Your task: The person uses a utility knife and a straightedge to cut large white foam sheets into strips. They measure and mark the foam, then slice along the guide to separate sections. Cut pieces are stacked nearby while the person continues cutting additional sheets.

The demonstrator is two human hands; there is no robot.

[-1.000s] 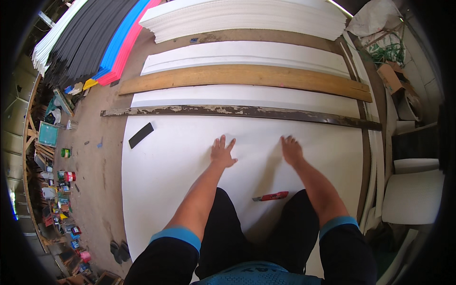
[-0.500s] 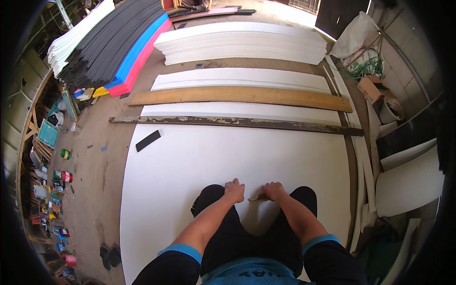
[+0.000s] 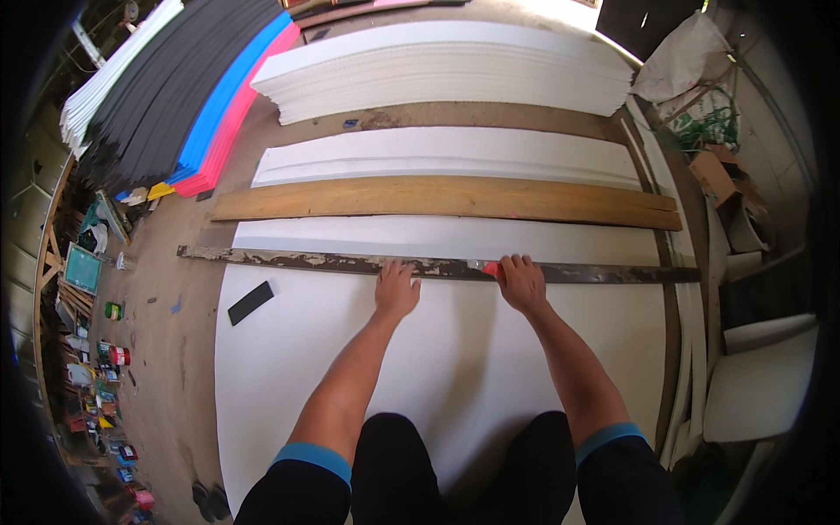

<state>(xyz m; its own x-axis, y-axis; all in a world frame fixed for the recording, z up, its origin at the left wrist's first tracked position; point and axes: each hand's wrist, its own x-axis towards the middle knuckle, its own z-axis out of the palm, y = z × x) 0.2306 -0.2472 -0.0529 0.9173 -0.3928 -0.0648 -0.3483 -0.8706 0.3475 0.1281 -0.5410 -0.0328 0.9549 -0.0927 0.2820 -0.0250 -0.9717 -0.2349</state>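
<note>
A long, narrow dark bar [image 3: 332, 260] with peeling paint lies across the large white sheet [image 3: 289, 385]. My left hand [image 3: 398, 290] has its fingers over the bar, left of its middle, with the thumb at the near edge. Farther right, my right hand [image 3: 522, 284] also reaches the bar, its fingers closed round a small red utility knife [image 3: 492, 269]. The knife's pale tip points left over the bar; most of its handle is hidden in the hand. A short black strip [image 3: 251, 303] rests on the sheet at the left.
Beyond the bar, a wide wooden plank [image 3: 437, 197] lies across the white sheets. Farther back stands a thick stack of white sheets [image 3: 446, 74]. Black, blue and pink sheets [image 3: 184, 87] are piled at the far left. Paint cans [image 3: 118, 355] line the left wall; a cardboard box [image 3: 716, 175] sits right.
Both hands have moved forward from between my knees to the dark bar, the right carrying the knife. The view has shifted, so the bar appears nearer.
</note>
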